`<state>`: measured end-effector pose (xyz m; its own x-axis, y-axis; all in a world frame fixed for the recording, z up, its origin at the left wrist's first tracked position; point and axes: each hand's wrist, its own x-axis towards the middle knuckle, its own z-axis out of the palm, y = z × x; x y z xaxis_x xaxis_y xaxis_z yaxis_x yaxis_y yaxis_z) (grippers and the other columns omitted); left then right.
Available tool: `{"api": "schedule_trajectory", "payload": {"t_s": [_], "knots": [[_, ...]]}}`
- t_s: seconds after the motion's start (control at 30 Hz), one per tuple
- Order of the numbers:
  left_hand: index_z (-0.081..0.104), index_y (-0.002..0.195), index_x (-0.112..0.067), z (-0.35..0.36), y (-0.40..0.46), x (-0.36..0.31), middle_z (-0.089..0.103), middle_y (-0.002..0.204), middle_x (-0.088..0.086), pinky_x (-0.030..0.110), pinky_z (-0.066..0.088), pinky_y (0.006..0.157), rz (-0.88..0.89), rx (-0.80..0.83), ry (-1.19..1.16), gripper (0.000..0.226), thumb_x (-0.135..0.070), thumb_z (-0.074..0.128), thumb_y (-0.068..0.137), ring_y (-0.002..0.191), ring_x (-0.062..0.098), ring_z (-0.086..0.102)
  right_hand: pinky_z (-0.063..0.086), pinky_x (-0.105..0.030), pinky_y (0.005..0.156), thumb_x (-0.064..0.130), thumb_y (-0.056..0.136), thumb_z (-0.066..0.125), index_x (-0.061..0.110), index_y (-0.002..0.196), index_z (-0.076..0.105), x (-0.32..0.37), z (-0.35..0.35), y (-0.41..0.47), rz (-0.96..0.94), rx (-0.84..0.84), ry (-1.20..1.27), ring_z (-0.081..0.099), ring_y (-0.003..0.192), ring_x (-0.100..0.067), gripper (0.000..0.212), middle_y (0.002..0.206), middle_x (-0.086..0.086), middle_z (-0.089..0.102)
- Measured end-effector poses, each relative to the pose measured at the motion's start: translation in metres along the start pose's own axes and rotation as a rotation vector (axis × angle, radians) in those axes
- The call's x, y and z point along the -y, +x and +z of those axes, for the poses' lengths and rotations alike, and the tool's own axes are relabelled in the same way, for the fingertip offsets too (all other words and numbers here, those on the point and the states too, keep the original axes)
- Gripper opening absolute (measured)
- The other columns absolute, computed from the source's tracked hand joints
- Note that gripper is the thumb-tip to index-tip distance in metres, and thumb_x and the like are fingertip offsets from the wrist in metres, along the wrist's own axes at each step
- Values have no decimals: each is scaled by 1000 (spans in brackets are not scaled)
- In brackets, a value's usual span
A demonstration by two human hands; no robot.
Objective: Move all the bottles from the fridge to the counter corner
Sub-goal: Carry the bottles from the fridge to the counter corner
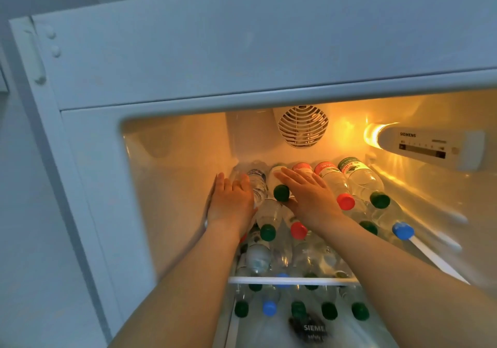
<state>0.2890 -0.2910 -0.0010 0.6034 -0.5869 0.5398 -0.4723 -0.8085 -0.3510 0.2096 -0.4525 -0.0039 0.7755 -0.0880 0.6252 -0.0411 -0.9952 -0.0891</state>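
The open fridge holds several clear plastic bottles lying on their sides, caps toward me, stacked on the top shelf. My left hand (231, 199) reaches in at the left with straight fingers, lying over a clear bottle with a dark label (257, 182). My right hand (309, 194) lies flat, fingers extended, over a red-labelled bottle (302, 167), beside a green-capped bottle (281, 192). To the right lie a red-capped bottle (345, 201), another green-capped bottle (379, 199) and a blue-capped bottle (402, 230). More bottles (328, 310) lie on the shelf below.
A glass shelf edge (293, 281) runs across under my forearms. The fridge's white top panel (242, 52) hangs low over the opening. A round fan grille (303, 126) sits on the back wall, and a lit control panel (427, 143) juts from the right wall.
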Motion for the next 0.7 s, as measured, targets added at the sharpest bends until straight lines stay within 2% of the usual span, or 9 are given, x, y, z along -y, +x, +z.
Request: {"api": "schedule_trajectory", "payload": {"t_s": [0.1,0.2,0.23,0.3,0.37,0.43,0.53,0.6,0.7], "knots": [[47,128,3,-3,-12,3,65,115,21,47,28,114,-23,-31,-20,70,-54,57,87,110,36,61,19,-39,117,35,93,58,34,146,33,5,-3,-7,48,-47,210,18,146,-14,58,157,16,21],[64,97,1,-11,-21,9,70,77,16,45,52,89,-25,-102,-53,66,-52,82,62,71,32,69,25,-44,116,34,93,58,32,139,42,14,-10,-14,73,-91,353,22,145,-17,49,156,18,21],[64,96,2,-15,-24,10,69,76,16,44,53,86,-24,-123,-78,64,-49,83,62,69,33,69,27,-42,115,33,93,58,30,138,44,19,-14,-16,79,-103,402,25,144,-18,47,155,17,24],[60,105,4,-30,-34,10,69,88,21,45,53,87,-13,-145,-121,58,-42,77,75,80,36,69,28,-35,112,30,94,58,29,135,46,30,-24,-20,96,-119,518,30,140,-17,43,152,15,32],[47,125,5,-41,-42,9,61,115,24,42,49,93,0,-125,-161,53,-37,55,94,103,37,63,27,-30,108,30,94,57,33,137,43,39,-34,-22,137,-112,636,34,138,-17,45,149,13,38],[29,138,1,-54,-51,11,49,134,20,37,47,93,1,-144,-214,52,-36,36,102,118,32,54,29,-33,107,33,95,55,35,141,37,50,-48,-27,198,-132,722,37,136,-18,49,146,9,44],[28,138,-8,-77,-64,11,53,128,14,33,50,74,13,-183,-356,43,-33,34,103,107,27,60,35,-36,103,33,95,55,30,136,44,70,-71,-32,276,-271,828,46,128,-22,43,136,4,53],[33,131,-10,-91,-71,9,57,118,12,31,43,61,-2,-207,-480,35,-30,36,102,95,26,63,38,-32,98,32,95,56,25,130,48,84,-84,-35,304,-342,884,50,120,-21,37,129,3,57],[37,122,-11,-115,-81,6,60,108,12,29,35,58,-84,-267,-657,25,-26,40,101,87,28,63,38,-33,95,29,93,57,26,122,51,99,-102,-42,316,-363,942,50,113,-17,29,120,7,57]]}}
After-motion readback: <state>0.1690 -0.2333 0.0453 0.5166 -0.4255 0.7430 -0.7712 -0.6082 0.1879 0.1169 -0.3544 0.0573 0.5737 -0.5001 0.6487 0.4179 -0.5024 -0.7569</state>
